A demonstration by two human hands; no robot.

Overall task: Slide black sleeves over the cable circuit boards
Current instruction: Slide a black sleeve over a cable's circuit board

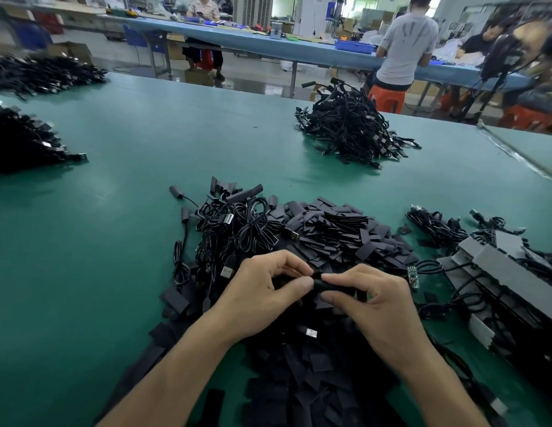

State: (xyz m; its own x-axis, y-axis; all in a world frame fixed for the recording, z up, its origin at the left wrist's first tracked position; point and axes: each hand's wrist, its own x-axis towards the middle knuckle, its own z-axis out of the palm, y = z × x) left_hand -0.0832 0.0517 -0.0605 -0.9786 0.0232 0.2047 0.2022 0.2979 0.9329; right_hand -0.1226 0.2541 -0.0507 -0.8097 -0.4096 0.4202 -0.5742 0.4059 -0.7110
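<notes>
Over a heap of flat black sleeves, my left hand and my right hand meet. Between them lies a black sleeve, rounded out on a cable end. My right thumb and fingers pinch the sleeve from both sides. My left thumb and fingers pinch the dark end at its left tip; whatever is inside the sleeve is hidden. A bare green circuit board on a cable lies just right of my right hand. Coiled black USB cables are piled to the left of the sleeves.
The work lies on a green table. A heap of cables sits far right of centre, and more heaps are at the left edge. Grey trays with cables lie at right. People sit at a blue bench behind.
</notes>
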